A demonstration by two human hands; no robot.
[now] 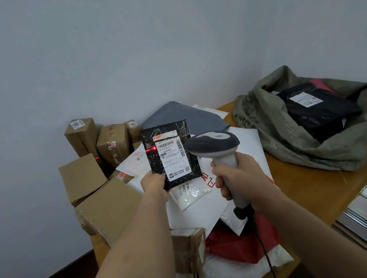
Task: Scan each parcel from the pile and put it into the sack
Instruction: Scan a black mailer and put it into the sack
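Left hand (153, 182) pinches black parcel (170, 155) by near-left corner, upright, long axis vertical, above pile (212, 206). Right hand (236, 176) grips scanner (215, 146), red beam crossing label's left edge. Sack (310, 142) lies far right, open, nearer right hand; parcel must cross scanner.

We are noting a glossy black bubble-textured plastic parcel (171, 155) bearing a smooth white paper label (172, 153), and a scanner (214, 144) showing matt grey plastic. We are recording a coarse, frayed woven olive sack (297, 135), matt brown cardboard boxes (82, 176) with shiny tape, and smooth white plastic mailers (240, 154) lying on a wooden table (305, 186).
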